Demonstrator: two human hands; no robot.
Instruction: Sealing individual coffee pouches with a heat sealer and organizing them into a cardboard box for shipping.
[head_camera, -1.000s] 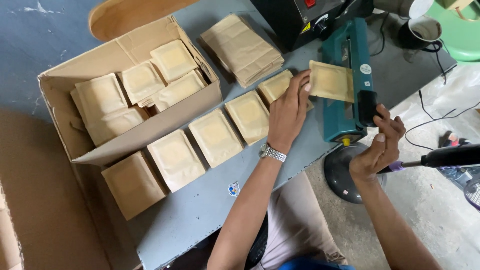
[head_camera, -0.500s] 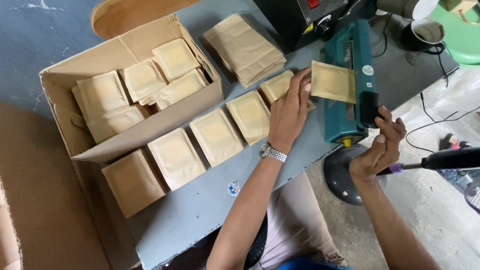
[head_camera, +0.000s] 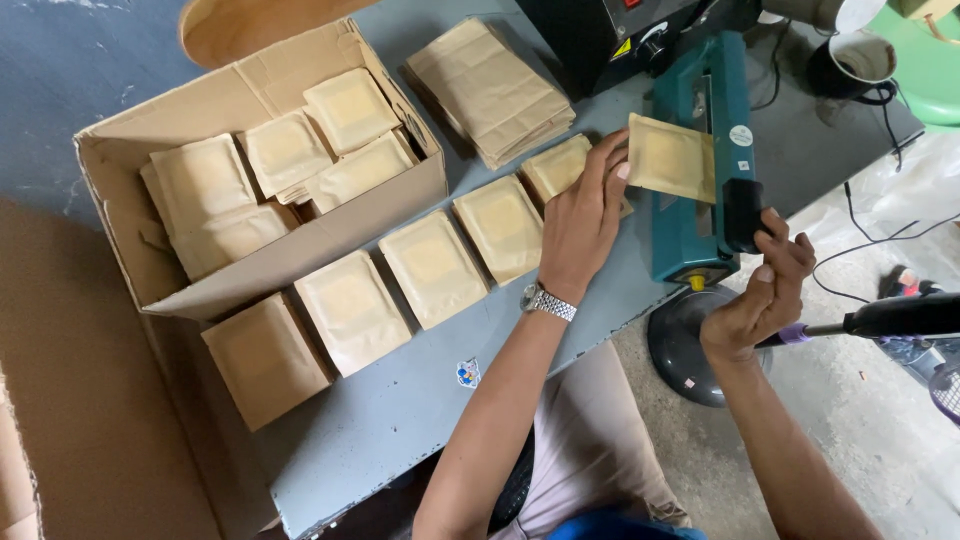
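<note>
I see a grey bench (head_camera: 400, 420) over a concrete floor, with a cardboard box (head_camera: 300, 240) of filled brown pouches at the left and a row of pouches (head_camera: 430, 265) lying beside it. To do the sealing well, I judge the pouch mouth must lie flat and straight under the bar. My left hand (head_camera: 585, 215) pinches, fingers nearly closed, the pouch (head_camera: 672, 158) resting on the teal sealer (head_camera: 700, 180). My right hand (head_camera: 765, 295), loosely curled, touches the black handle (head_camera: 743, 215).
</note>
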